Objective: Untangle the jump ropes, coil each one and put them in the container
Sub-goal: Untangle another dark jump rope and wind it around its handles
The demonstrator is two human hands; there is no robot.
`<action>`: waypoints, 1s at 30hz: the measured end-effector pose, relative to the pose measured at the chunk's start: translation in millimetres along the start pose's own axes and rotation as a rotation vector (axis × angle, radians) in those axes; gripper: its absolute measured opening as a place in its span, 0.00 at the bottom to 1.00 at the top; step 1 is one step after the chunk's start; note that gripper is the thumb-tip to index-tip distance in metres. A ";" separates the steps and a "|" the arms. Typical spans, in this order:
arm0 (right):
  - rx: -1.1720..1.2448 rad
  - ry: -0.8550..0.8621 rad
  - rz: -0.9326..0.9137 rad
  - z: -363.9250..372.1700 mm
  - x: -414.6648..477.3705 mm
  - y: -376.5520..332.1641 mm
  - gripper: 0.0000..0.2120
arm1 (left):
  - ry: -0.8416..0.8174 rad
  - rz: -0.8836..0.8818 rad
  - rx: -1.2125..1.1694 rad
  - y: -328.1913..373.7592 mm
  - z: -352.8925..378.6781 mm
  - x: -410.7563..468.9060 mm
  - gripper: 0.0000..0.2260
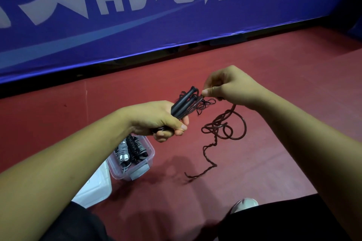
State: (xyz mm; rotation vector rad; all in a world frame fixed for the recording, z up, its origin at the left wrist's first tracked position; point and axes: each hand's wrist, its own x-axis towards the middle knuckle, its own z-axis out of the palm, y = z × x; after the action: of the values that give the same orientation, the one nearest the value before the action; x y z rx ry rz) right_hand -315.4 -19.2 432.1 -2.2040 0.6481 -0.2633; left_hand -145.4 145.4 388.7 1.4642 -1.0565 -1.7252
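The left grip (158, 118) is clenched round the lower part of two black handles (184, 103), which stick up and to the right out of the fist, side by side. Just past their tops the right grip (233, 88) pinches the thin dark rope (221, 125) between thumb and forefinger. From under that pinch the rope hangs in a loose knot of loops and trails down in a twisted tail that ends on the red floor (274, 84).

A fine snarl of cord sits between the handle tops and the right thumb, too small and dark to tell how it is tied. The handles' lower ends are hidden inside the left fist. The container (150, 154) stands on the floor right under the left wrist, partly covered by it, with coiled black and grey ropes (133, 148) inside. A white lid (96, 188) lies beside it, mostly behind the left forearm.

Both forearms reach forward, bare. The left knuckles face up, and the right wrist is bent with the fingers curled down toward the handles. A blue banner (137, 25) runs along behind, and a shoe (244, 204) shows near the bottom edge.
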 end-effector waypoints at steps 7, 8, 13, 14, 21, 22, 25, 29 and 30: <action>0.082 -0.046 -0.081 24.1 -1.8 -11.0 0.19 | -0.142 -0.014 -0.132 -2.5 5.0 -3.2 0.04; 0.089 -0.053 -0.112 28.1 -2.2 -12.6 0.21 | -0.164 -0.011 -0.157 -1.6 7.5 -3.5 0.04; 0.137 -0.052 -0.197 46.6 0.6 -11.8 0.20 | -0.145 0.026 -0.229 0.0 21.6 -1.5 0.06; 0.164 -0.047 -0.194 45.8 1.9 -12.0 0.20 | -0.130 0.033 -0.244 0.4 22.5 -1.9 0.06; 0.189 -0.043 -0.205 26.7 2.8 -11.0 0.20 | -0.175 0.076 -0.384 3.7 26.1 -3.3 0.08; 0.183 -0.037 -0.210 25.8 3.2 -10.6 0.20 | -0.169 0.052 -0.366 3.0 26.5 -3.2 0.08; 0.158 -0.033 -0.215 24.1 4.2 -10.2 0.20 | -0.131 -0.048 -0.327 2.7 29.2 -4.4 0.08; 0.165 -0.027 -0.209 23.3 5.1 -6.6 0.22 | -0.164 -0.071 -0.442 6.7 27.0 -2.6 0.04; 0.171 -0.028 -0.211 22.8 5.6 -5.1 0.22 | -0.177 -0.072 -0.446 7.6 26.9 -1.9 0.03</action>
State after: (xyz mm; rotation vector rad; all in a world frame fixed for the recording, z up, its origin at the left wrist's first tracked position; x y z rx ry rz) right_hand -300.0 -4.6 420.9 -2.1073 0.3626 -0.3808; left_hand -171.7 148.1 397.8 1.0949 -0.6484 -2.0113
